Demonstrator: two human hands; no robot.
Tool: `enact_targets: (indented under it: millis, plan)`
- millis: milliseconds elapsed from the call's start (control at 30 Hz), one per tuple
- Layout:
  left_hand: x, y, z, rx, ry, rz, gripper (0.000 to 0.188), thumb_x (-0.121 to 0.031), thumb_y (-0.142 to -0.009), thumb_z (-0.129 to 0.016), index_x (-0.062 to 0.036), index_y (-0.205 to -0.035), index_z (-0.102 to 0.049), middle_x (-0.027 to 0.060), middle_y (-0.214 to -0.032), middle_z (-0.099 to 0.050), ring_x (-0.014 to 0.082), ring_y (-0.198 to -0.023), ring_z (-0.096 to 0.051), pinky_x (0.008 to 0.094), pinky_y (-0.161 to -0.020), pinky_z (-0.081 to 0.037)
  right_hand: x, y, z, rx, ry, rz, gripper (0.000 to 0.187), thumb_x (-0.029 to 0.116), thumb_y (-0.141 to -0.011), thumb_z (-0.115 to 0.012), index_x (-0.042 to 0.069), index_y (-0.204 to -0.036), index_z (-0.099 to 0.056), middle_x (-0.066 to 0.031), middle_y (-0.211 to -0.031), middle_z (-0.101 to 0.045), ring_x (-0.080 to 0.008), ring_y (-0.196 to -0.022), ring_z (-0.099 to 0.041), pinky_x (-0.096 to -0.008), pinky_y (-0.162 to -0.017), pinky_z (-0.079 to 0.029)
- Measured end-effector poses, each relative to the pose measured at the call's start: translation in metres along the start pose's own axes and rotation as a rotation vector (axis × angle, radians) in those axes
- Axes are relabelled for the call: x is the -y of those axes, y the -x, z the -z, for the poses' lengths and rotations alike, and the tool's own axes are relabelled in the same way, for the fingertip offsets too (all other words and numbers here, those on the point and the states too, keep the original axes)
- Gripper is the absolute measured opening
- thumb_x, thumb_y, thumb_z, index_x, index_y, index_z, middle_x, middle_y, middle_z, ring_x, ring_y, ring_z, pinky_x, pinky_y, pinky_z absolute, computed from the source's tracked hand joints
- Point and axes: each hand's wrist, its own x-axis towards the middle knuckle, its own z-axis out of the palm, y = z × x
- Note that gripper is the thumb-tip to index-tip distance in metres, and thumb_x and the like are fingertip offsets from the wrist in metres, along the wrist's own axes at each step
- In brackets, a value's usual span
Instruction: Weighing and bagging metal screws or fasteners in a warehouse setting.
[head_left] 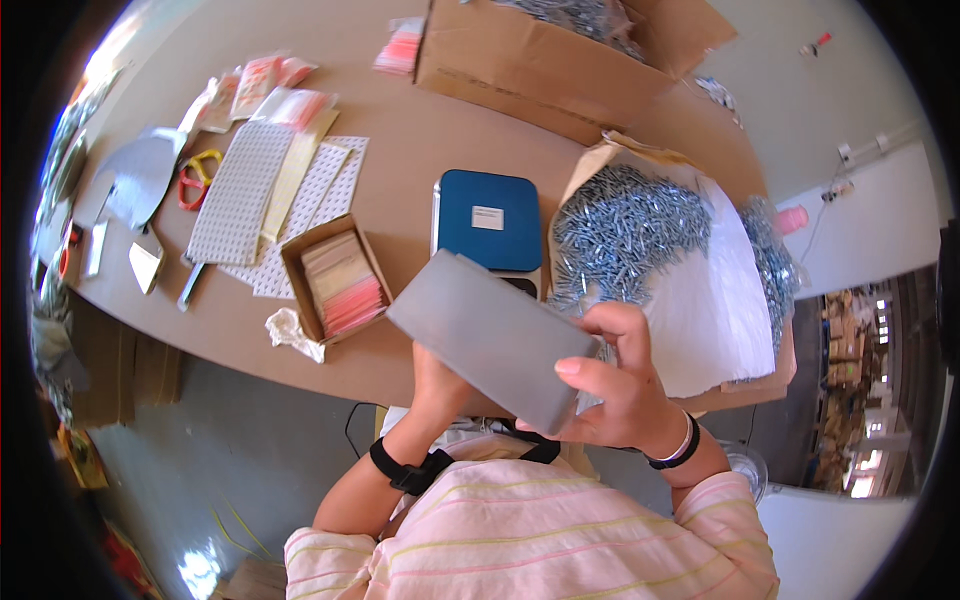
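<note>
A grey, slightly see-through rectangular container [490,335] is held tilted in front of me, over the table's near edge. My right hand [630,390] is closed on its right end, with thumb and fingers on the side and rim. Behind the container's lower left side is my left hand [438,385]; its fingers are hidden. Just beyond lies a scale with a blue top [487,245], partly covered by the container. To the right, a heap of silvery screws [630,225] rests in an open bag with a white lining [710,330].
Left of the scale stands a small carton [297,275] of pink-marked bags. Farther left are white dotted sheets [238,190], red-yellow scissors [195,180] and a grey scoop [145,180]. A big cardboard box [510,85] sits at the back. Crumpled paper [292,332] lies near the front edge.
</note>
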Motion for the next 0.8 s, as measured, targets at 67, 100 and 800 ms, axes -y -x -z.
enact_targets:
  millis: [67, 100, 800]
  plan:
    - [-0.007, -0.004, -0.002, 0.003, -0.031, -0.107, 0.035, -0.009, -0.076, -0.081, -0.0011, -0.105, -0.064, 0.0086, -0.089, -0.07, 0.0207, -0.08, -0.068, 0.034, -0.072, -0.054, -0.007, 0.013, -0.002, -0.052, -0.055, -0.01, 0.073, 0.045, -0.074, -0.089, 0.015, -0.129, -0.051, -0.017, -0.122, -0.044, -0.0309, -0.107, -0.05, -0.0391, -0.086, -0.047]
    - [-0.027, -0.008, -0.004, 0.028, -0.117, 0.053, 0.035, -0.01, -0.076, -0.083, -0.0025, -0.101, -0.059, 0.0061, -0.085, -0.062, 0.0192, -0.078, -0.061, 0.0335, -0.072, -0.052, -0.013, 0.024, 0.003, -0.073, -0.015, -0.052, 0.073, 0.045, -0.074, -0.089, 0.015, -0.129, -0.051, -0.017, -0.122, -0.044, -0.0309, -0.107, -0.05, -0.0391, -0.086, -0.047]
    - [-0.053, 0.022, 0.02, 0.412, -0.458, -0.095, 0.062, 0.005, -0.067, -0.06, 0.0009, -0.122, -0.03, 0.0223, -0.115, -0.033, 0.0379, -0.111, -0.04, 0.0475, -0.104, -0.034, -0.167, 0.092, -0.034, -0.943, 0.476, -1.009, 0.09, 0.042, -0.081, -0.083, -0.007, -0.133, -0.028, -0.0237, -0.123, -0.034, -0.0361, -0.118, -0.034, -0.0505, -0.105, -0.031]
